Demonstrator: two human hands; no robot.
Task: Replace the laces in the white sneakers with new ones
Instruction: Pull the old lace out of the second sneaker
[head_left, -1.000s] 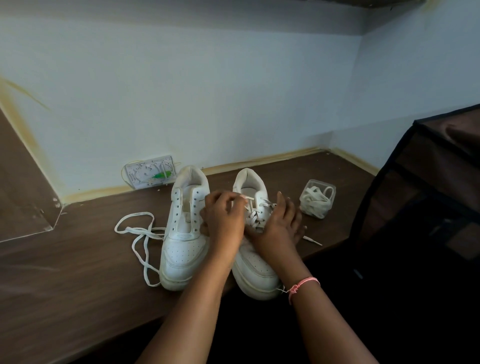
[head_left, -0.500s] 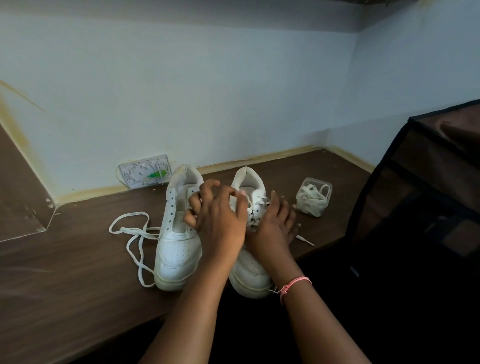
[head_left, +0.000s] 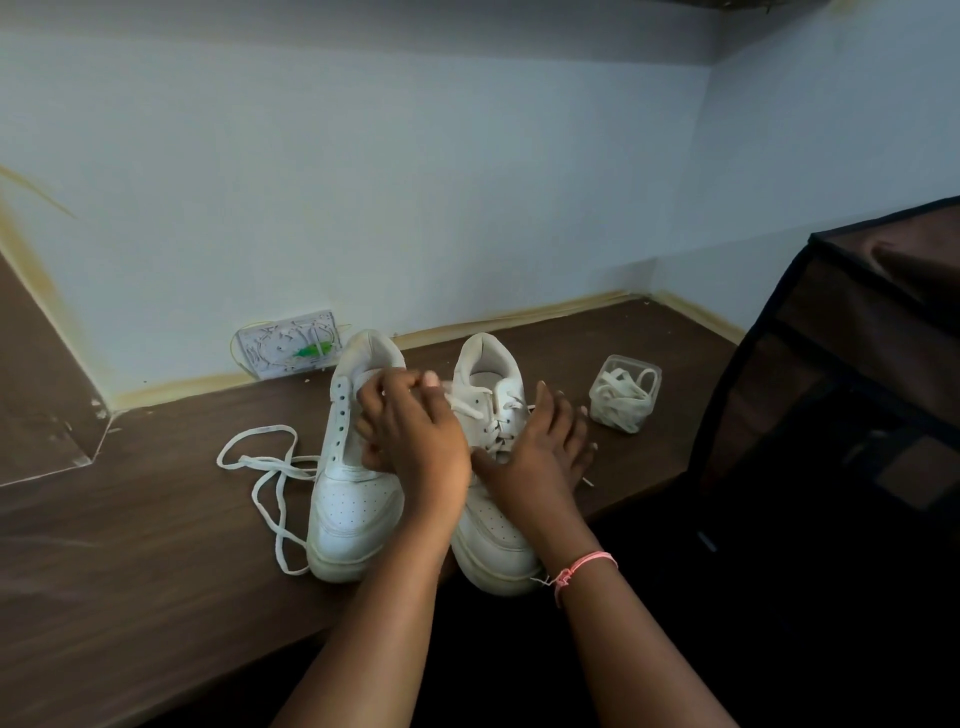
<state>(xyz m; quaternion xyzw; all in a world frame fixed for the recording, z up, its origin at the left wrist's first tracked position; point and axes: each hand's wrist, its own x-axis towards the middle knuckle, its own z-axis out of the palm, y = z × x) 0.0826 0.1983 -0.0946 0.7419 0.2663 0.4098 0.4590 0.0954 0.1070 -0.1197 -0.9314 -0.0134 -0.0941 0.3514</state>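
Two white sneakers stand side by side on the brown desk (head_left: 130, 561), toes toward me. The left sneaker (head_left: 348, 514) has bare eyelets. The right sneaker (head_left: 493, 540) still carries its lace (head_left: 498, 421), partly loosened. My left hand (head_left: 410, 436) is curled between the shoes and pinches a lace end pulled up from the right sneaker. My right hand (head_left: 540, 457) rests with straight fingers on the right sneaker's outer side and steadies it. A loose white lace (head_left: 265, 467) lies on the desk left of the shoes.
A small clear plastic tub (head_left: 626, 392) with coiled white laces stands right of the shoes. A white packet (head_left: 288, 351) with a green mark leans on the back wall. A dark fabric shelf (head_left: 857, 374) rises at the right. The desk's front edge runs under my forearms.
My left hand has pulled the lace end up and to the left, away from the right sneaker. My right hand stays on that shoe's side.
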